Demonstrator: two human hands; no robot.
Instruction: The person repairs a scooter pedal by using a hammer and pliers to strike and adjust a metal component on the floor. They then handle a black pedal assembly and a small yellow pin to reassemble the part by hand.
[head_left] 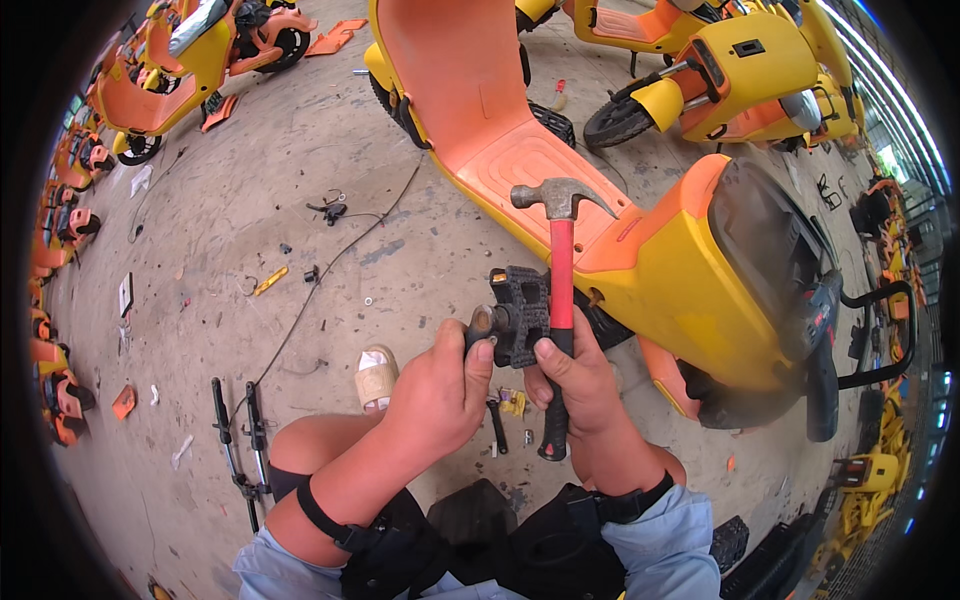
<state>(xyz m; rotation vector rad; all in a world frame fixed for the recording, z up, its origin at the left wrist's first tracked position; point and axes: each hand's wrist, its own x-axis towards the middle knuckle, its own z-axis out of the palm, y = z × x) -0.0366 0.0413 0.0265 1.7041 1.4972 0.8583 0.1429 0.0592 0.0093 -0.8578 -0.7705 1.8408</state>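
Observation:
In the middle of the view, my left hand (437, 388) is closed around a dark crank arm (484, 322) with a black bicycle-type pedal (522, 305) at its end. My right hand (582, 385) grips a claw hammer (562, 270) by its red and black handle. The hammer's worn metal head points up and away from me, beside the pedal. From this view I cannot tell whether the right thumb touches the pedal. Just beyond both hands stands a yellow and orange electric scooter (690, 270), its footboard partly behind the hammer head.
Below my hands a black-handled tool (497, 425) lies on the concrete floor. To the left lie a pair of black and silver shock absorbers (240, 440), a long cable (327, 268) and a yellow tool (271, 280). More scooters (180, 85) stand at the far left and far right.

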